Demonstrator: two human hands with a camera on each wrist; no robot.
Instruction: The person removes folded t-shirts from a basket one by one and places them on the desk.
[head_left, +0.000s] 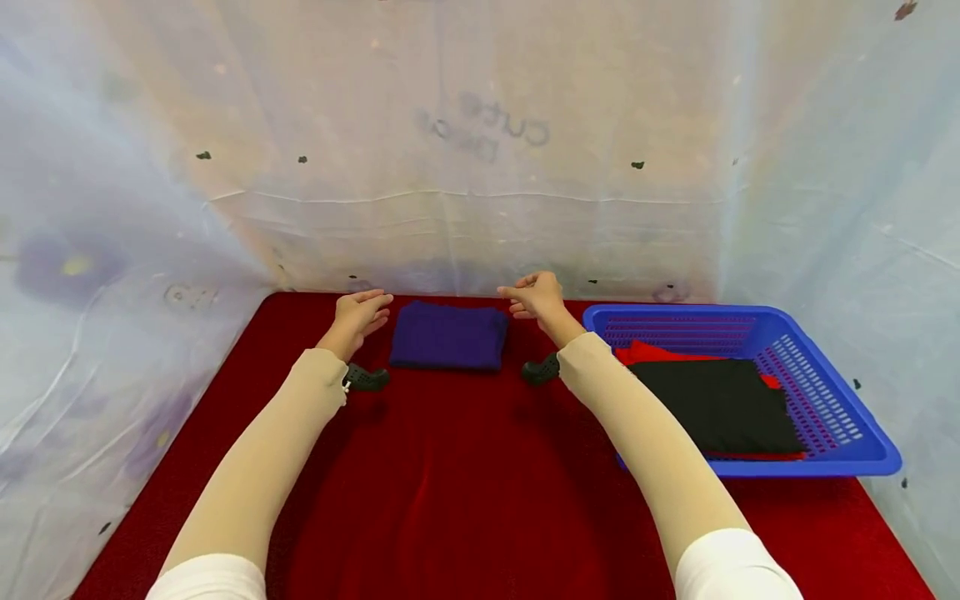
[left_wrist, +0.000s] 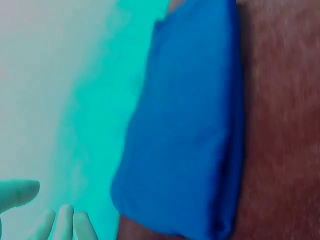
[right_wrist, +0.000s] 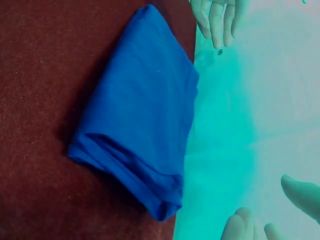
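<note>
A folded purple cloth [head_left: 448, 335] lies on the red table cover [head_left: 450, 483] near the back wall; both wrist views render it blue [left_wrist: 190, 125] [right_wrist: 140, 115]. My left hand [head_left: 360, 315] hovers just left of the cloth, fingers straight and relaxed, holding nothing. My right hand [head_left: 534, 297] hovers just right of the cloth's far corner, fingers loosely bent, also holding nothing. Neither hand touches the cloth. Fingertips of the left hand [left_wrist: 65, 220] show at the bottom left of its wrist view, and those of the right hand [right_wrist: 300, 192] show at the lower right of its own.
A blue perforated basket [head_left: 825, 392] stands at the right, holding a folded black cloth [head_left: 720, 404] on top of a red one [head_left: 652, 352]. Pale plastic sheeting [head_left: 480, 150] walls in the back and both sides.
</note>
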